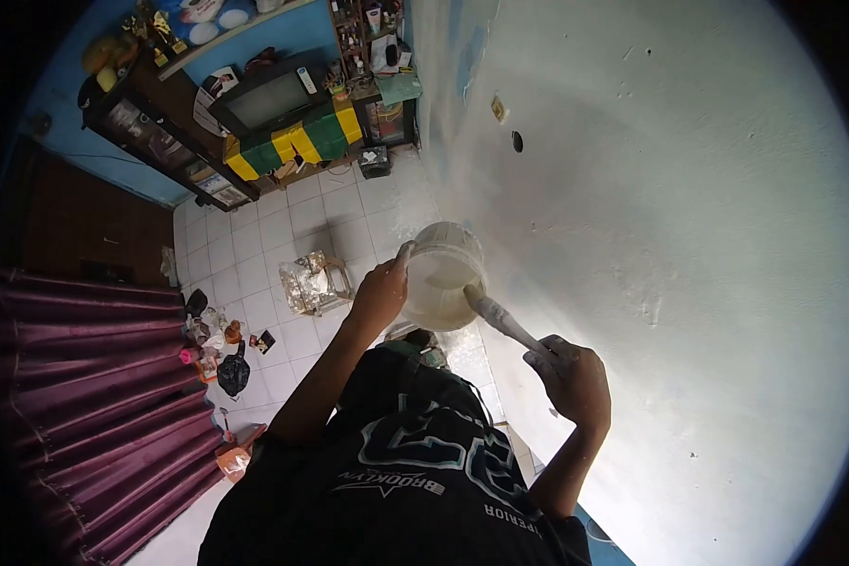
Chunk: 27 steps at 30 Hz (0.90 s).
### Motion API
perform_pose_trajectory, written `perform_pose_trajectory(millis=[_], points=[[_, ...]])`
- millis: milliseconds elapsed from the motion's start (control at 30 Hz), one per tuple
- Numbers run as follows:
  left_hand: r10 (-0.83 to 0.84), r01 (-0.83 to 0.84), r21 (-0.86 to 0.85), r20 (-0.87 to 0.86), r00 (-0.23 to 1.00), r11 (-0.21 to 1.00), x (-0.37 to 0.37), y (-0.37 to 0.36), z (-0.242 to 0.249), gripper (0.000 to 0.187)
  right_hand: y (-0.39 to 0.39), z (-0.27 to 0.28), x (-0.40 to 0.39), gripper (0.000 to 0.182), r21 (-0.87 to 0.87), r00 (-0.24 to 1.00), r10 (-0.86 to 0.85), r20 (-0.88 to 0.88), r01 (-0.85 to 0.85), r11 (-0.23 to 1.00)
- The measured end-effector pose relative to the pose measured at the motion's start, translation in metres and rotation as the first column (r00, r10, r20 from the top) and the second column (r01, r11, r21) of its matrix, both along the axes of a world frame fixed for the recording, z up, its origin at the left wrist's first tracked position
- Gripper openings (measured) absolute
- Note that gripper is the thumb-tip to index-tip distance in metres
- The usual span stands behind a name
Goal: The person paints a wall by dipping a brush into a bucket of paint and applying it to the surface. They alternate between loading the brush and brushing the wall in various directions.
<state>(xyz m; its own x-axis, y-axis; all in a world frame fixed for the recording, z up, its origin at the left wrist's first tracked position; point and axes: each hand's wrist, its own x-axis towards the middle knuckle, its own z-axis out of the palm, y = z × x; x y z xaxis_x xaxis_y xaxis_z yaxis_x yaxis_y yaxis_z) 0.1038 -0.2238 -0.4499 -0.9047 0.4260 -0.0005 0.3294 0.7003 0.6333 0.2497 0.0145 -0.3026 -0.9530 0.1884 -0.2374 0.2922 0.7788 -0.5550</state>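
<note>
Left hand (pixel 382 294): fingers gripping bucket (pixel 457 238), left rim. Right hand (pixel 575 382): fingers wrapped around brush (pixel 507 321), tip at bucket's right rim.

Bucket (pixel 443 313) mid-scene, left hand (pixel 382 291) on its left side. Tool (pixel 507 321) in right hand (pixel 571 375), far end at bucket's right rim. Wall (pixel 689 236) runs all along the right. Stool (pixel 304 288) on floor (pixel 349 203), left of bucket. Far side: TV (pixel 266 104) on cloth (pixel 297 143), remote (pixel 307 80) at TV's right, shelf (pixel 231 36) behind and above, trophies (pixel 165 38) on it. Door (pixel 94 222) far left, curtain (pixel 104 406) near left. Bag (pixel 233 375) on floor, right of curtain, nearer than stool.
</note>
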Motion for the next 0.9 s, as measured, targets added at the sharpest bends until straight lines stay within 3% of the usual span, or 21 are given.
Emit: perform_pose_trajectory(millis=[233, 433, 533, 633, 733, 900], points=[[0.030, -0.023, 0.042, -0.164, 0.986, 0.999, 0.000, 0.010, -0.018, 0.048, 0.002, 0.006, 0.005, 0.022, 0.002, 0.997, -0.070, -0.034, 0.070, 0.998], [0.045, -0.045, -0.160, -0.006, 0.999, 0.986, 0.010, 0.022, 0.002, 0.046, -0.004, -0.007, 0.013, 0.024, -0.019, 0.996, -0.089, 0.010, 0.089, 0.996], [0.013, -0.022, -0.166, -0.056, 0.998, 0.986, 0.008, 0.025, -0.009, 0.043, -0.006, -0.015, 0.016, 0.024, -0.013, 0.994, -0.105, 0.016, 0.106, 0.994], [0.006, 0.010, -0.247, 0.065, 0.998, 0.969, 0.004, 0.031, 0.002, 0.041, -0.008, -0.019, 0.018, 0.025, -0.006, 0.993, -0.115, -0.003, 0.115, 0.993], [0.003, 0.020, -0.268, 0.087, 0.996, 0.963, 0.002, 0.032, 0.006, 0.041, -0.008, -0.019, 0.020, 0.025, 0.011, 0.990, -0.129, 0.048, 0.129, 0.992], [0.001, 0.007, -0.180, 0.040, 0.999, 0.984, 0.005, 0.038, 0.009, 0.035, -0.010, -0.026, 0.025, 0.018, -0.014, 0.988, -0.151, -0.039, 0.151, 0.988]])
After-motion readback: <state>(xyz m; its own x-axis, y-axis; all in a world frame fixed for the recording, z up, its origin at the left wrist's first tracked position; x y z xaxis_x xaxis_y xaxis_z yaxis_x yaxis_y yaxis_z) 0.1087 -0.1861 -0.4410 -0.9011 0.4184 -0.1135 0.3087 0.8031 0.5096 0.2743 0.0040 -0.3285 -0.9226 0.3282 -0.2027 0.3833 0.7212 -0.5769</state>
